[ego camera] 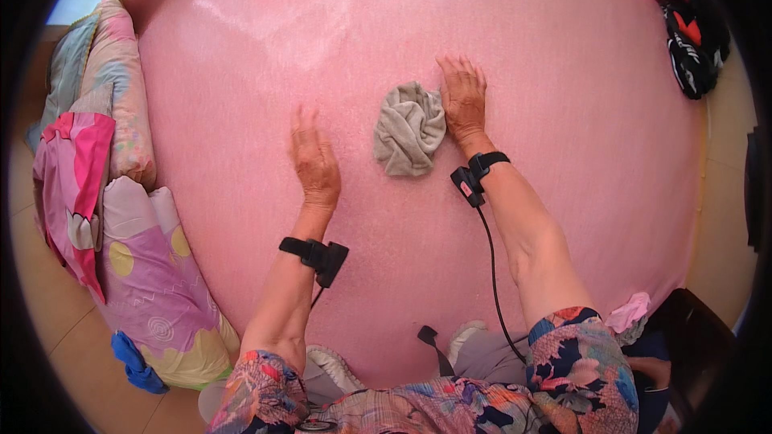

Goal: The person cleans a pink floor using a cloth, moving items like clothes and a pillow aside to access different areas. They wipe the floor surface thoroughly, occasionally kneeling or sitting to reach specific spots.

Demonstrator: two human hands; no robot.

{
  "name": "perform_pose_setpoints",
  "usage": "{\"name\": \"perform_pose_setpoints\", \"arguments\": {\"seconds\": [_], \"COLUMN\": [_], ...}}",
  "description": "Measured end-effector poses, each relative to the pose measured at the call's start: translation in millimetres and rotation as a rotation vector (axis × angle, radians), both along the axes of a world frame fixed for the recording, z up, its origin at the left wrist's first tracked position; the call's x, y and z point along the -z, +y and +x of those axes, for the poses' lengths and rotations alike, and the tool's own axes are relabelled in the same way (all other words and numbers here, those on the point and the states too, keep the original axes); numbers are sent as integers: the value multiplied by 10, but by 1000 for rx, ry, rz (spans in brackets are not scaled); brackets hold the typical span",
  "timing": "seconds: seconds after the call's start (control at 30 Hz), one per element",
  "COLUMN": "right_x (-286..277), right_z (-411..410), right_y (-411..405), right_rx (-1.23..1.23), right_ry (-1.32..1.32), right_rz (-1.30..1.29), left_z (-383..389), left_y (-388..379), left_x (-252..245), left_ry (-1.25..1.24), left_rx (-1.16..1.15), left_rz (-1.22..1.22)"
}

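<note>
A crumpled grey-beige knitted cloth lies bunched up on a wide pink sheet-like surface. Just to its right is my right hand, fingers pointing away from me, its edge close beside the cloth; whether it touches cannot be told. My left hand is to the left of the cloth with a gap between them, fingers a little spread and slightly blurred, holding nothing. Both wrists wear a black strap with a small black device and a cable.
Along the left edge lie a rolled floral quilt, a purple patterned bedding piece, pink clothing and a blue cloth. Dark clothing is at the upper right, a pink cloth at the lower right.
</note>
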State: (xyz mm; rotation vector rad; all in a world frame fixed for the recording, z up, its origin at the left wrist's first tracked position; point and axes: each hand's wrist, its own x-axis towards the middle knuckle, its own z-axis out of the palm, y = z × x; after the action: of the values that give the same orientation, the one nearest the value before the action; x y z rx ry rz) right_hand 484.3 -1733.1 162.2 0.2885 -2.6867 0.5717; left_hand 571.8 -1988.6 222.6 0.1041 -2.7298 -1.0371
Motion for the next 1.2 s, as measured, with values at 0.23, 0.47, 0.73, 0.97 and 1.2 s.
{"name": "perform_pose_setpoints", "arguments": {"seconds": [0.23,0.47,0.73,0.97,1.2], "right_x": [-203,-715,-263,-476,-545], "right_z": [-45,653,509,1000,1989], "right_y": [-44,-655,87,2854,3341], "right_rx": [-16,-171,-185,768,1101], "right_ry": [-13,-96,32,-329,-815], "right_rz": [-228,-15,79,286,278], "left_z": [154,165,169,149,152], "left_y": [-107,-239,-284,-311,-263], "left_x": [661,689,678,653,639], "left_ry": [-8,8,58,43,3], "left_rx": [-65,-42,-4,-2,13], "left_rz": [-508,-523,-559,-595,-639]}}
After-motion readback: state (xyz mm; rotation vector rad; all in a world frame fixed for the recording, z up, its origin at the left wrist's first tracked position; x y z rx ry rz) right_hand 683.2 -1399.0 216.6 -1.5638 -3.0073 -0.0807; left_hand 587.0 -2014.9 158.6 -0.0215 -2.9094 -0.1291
